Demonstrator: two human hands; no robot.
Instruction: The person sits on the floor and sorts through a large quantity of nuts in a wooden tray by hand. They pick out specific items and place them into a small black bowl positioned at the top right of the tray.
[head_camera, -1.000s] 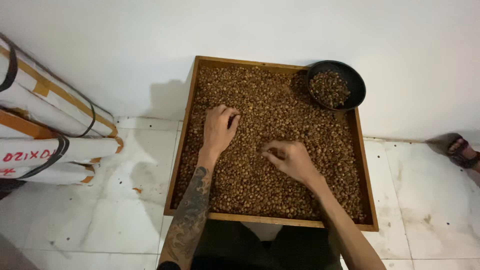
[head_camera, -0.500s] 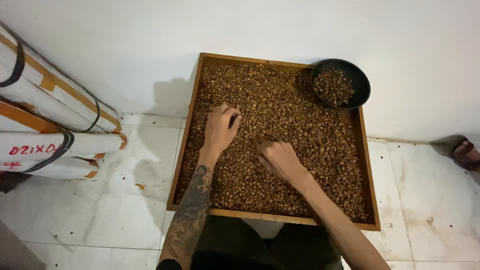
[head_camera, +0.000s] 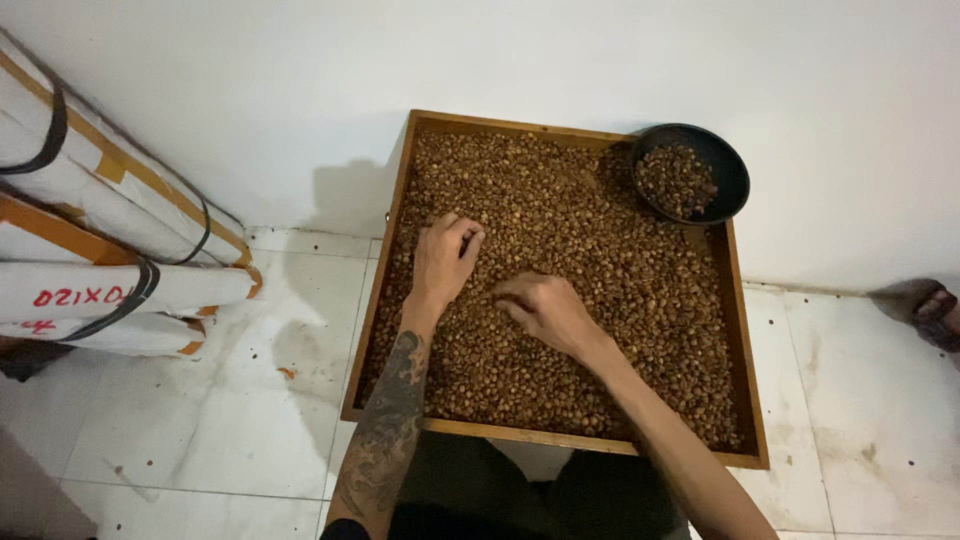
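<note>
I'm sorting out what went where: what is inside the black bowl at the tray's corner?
The black bowl holds a small heap of brown beans, like those filling the wooden tray. The bowl's bottom under them is hidden.

Against the wall at the far left, well apart from the work, lies a stack of long rolled packages, wrapped in white sheeting and piled one on another at a slant. Orange-brown tape runs along the length of the upper rolls and black bands circle them crosswise; the lower rolls carry red hand-marked lettering on the white wrap near their ends. No separate printed labels, signs or screens are seen anywhere else in the view.
</note>
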